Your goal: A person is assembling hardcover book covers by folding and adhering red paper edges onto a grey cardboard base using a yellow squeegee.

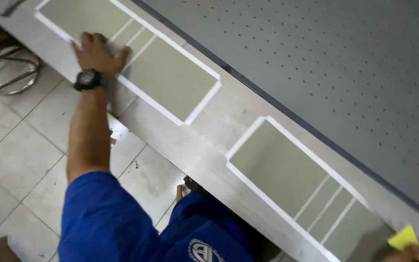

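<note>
Blue sleeves (105,218) are being seen closest of all. At the bottom right, a yellow cloth (411,240) is being pinched by the right hand (406,253), mostly cut off. Farther up, the left hand (95,52) is being pressed flat, fingers spread, on a taped green panel (170,77). The white tape could be getting rubbed loose if the pressing is too hard. No containers are being shown.
</note>
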